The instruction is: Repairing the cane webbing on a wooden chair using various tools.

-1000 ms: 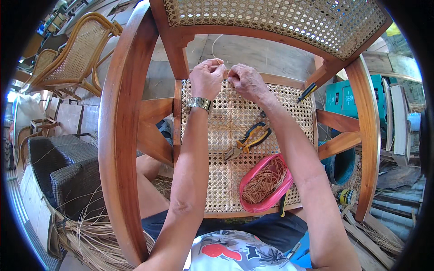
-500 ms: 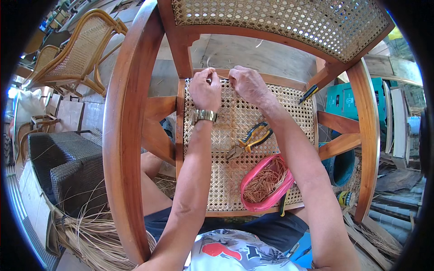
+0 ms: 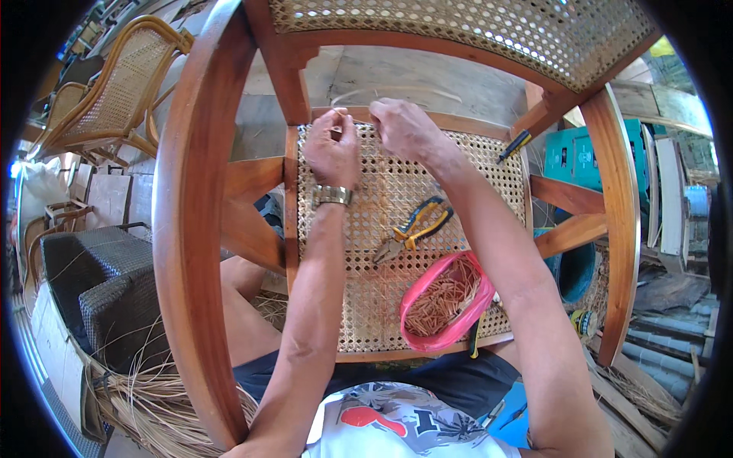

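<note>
My left hand point(image 3: 332, 149), with a metal watch on its wrist, is closed in a pinch at the far edge of the woven cane seat point(image 3: 366, 305). Its fingertips hold a thin pale cane strip point(image 3: 439, 93) that arcs away to the right beyond the seat. Beside it, my right hand point(image 3: 408, 130) is closed over the seat's far edge; what its fingers hold is hidden. Combination pliers point(image 3: 412, 231) with yellow and dark handles lie on the weave. Nearer me sits an open pink bag point(image 3: 479, 304) filled with short wooden pegs point(image 3: 437, 311).
A tool with a yellow-black handle point(image 3: 516, 144) stands at the seat's far right. The wooden chair frame point(image 3: 187, 221) surrounds my arms, its cane backrest point(image 3: 473, 34) ahead. A cane bundle point(image 3: 164, 401) lies at lower left. Teal crates point(image 3: 588, 160) stand at right.
The pale strip now stretches as a long arc to the right; earlier only a short curl showed above my left hand. The chair and both hands appear slightly further left and up.
</note>
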Action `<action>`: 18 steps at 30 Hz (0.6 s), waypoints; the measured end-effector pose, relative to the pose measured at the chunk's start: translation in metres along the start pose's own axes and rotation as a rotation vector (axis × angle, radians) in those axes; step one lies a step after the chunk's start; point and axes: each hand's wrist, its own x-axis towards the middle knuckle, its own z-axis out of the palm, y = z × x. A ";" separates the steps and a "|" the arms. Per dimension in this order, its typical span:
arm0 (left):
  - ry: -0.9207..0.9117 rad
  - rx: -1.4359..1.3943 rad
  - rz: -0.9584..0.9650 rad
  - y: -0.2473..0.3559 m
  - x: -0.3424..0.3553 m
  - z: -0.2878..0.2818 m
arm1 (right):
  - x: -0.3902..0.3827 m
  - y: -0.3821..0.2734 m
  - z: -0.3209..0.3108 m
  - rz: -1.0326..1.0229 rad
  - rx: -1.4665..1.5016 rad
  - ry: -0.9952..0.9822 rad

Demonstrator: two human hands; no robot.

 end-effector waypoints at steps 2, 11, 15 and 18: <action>-0.036 0.013 -0.053 -0.002 0.001 -0.003 | 0.001 0.003 -0.014 0.016 0.002 -0.152; -0.043 -0.082 -0.024 -0.009 -0.001 -0.007 | -0.178 0.007 -0.099 0.525 0.088 -0.153; -0.102 -0.194 -0.162 -0.003 0.004 -0.010 | -0.220 0.012 -0.086 0.508 0.037 -0.163; -0.155 -0.220 -0.211 0.001 0.009 -0.015 | -0.224 0.010 -0.082 0.480 -0.006 -0.076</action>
